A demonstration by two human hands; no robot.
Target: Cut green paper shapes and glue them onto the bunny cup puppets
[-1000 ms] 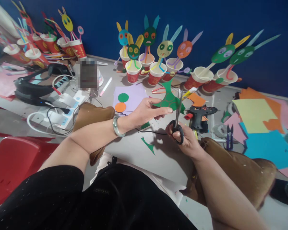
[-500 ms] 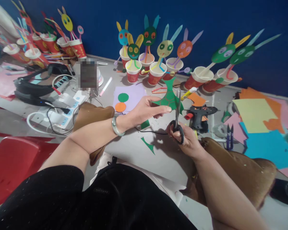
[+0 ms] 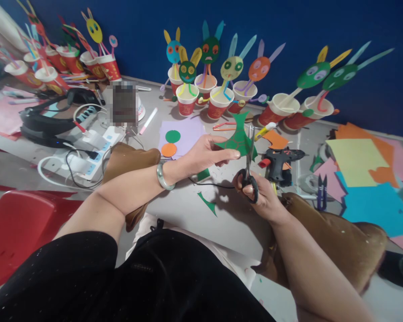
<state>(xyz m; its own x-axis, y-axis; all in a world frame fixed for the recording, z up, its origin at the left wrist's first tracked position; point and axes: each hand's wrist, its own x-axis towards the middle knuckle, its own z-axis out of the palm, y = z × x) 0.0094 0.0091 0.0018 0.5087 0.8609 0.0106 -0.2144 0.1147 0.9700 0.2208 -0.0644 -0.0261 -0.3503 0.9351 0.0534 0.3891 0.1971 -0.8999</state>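
Note:
My left hand (image 3: 210,155) pinches a piece of green paper (image 3: 237,139) with curved cut edges, held above the table. Closed around the handles of black-handled scissors (image 3: 250,154) is my right hand (image 3: 260,192); the blades point up at the paper's right part. Whether the blades are fully together is hard to tell. Below the hands lies a thin green paper offcut (image 3: 207,204), and a small green paper piece (image 3: 203,175) sits partly behind my left hand. A green paper circle (image 3: 173,136) and an orange paper circle (image 3: 169,150) rest on a purple sheet (image 3: 188,127).
Red paper cups (image 3: 187,105) with paper rabbit heads line the blue wall. A black glue gun (image 3: 280,163) and purple snips (image 3: 321,192) lie at right, near coloured paper sheets (image 3: 379,208). A power strip (image 3: 99,156) with cables is at left; brown cushions (image 3: 336,241) lie under my forearms.
The green paper has tilted and dipped slightly in my left hand. The scissors' blades have shifted a little to the right; both hands otherwise stay in place.

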